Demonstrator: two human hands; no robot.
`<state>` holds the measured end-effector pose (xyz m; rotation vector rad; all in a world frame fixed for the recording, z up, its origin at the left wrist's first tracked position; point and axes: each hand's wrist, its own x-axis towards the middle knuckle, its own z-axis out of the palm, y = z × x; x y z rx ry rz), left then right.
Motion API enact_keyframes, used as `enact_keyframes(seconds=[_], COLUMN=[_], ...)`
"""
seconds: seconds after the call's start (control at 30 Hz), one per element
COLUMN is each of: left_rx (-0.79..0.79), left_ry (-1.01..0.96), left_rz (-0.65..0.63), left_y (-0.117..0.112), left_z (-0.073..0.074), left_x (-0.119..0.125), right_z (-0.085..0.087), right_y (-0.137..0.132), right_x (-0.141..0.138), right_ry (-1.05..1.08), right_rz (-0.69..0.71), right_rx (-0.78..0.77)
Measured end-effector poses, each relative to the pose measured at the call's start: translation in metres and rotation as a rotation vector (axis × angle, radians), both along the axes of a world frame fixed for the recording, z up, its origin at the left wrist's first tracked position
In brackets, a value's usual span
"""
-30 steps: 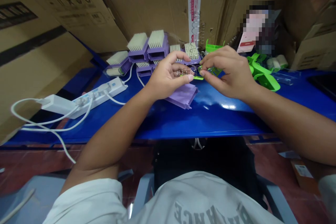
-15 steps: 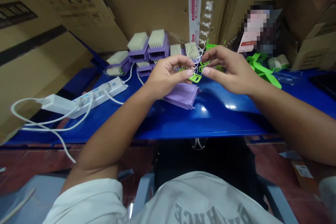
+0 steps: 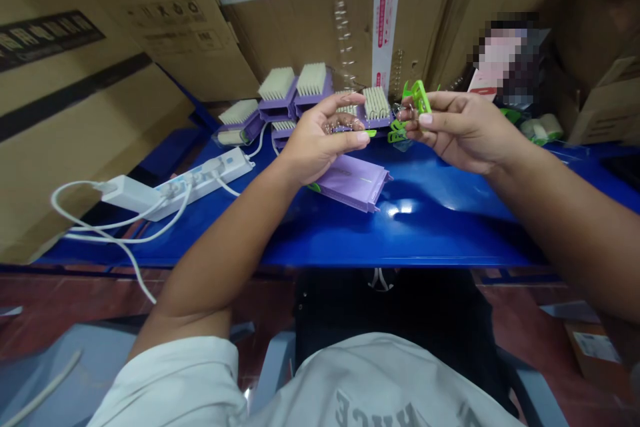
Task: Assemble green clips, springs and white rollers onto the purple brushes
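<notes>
Green plastic clips (image 3: 416,97) in a narrow pinch at the right hand (image 3: 465,130), thumb against fingers, above the blue table (image 3: 425,240). Thin wire rings (image 3: 344,125), hard to make out, across the curled fingers of the left hand (image 3: 317,143), grip loose. Just below, a flat purple panel (image 3: 353,183); farther on, purple-backed bristle brushes (image 3: 311,83).

Pixelated patch (image 3: 505,60), upper right: object unreadable; small wire rings (image 3: 343,125) at left hand (image 3: 320,140): too small to count; green plastic clip (image 3: 417,97): partly behind right hand (image 3: 467,130); shirt lettering (image 3: 375,410): cut off by bottom edge.
</notes>
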<state>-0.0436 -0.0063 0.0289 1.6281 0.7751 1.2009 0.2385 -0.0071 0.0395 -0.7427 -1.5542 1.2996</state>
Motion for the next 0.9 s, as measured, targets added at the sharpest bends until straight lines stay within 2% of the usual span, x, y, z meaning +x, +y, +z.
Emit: enact_keyframes(seconds=[0.23, 0.4, 0.5, 0.6, 0.67, 0.8, 0.9], left_rx=[-0.059, -0.082, -0.092, -0.055, -0.021, 0.020, 0.008], left_ry=[-0.039, -0.028, -0.038, -0.036, -0.007, 0.015, 0.004], left_rz=[-0.053, -0.033, -0.060, -0.063, -0.065, -0.103, -0.120], left_y=[0.001, -0.002, -0.003, -0.003, -0.003, -0.005, -0.007], left_z=[0.002, 0.003, 0.003, 0.003, 0.002, -0.001, -0.001], left_x=[0.000, 0.003, 0.003, 0.003, 0.003, 0.006, 0.008], right_z=[0.001, 0.003, -0.001, -0.002, 0.000, 0.005, 0.008], right_y=[0.001, 0.001, 0.007, 0.013, 0.012, 0.002, -0.005], right_x=[0.008, 0.009, 0.011, 0.016, 0.017, 0.014, 0.009], right_ry=[-0.033, 0.010, 0.010, -0.046, -0.084, -0.180, -0.313], right_rz=[0.012, 0.035, -0.005, 0.012, 0.064, 0.237, 0.289], right_rx=[0.032, -0.022, 0.092, 0.201, 0.172, -0.013, -0.011])
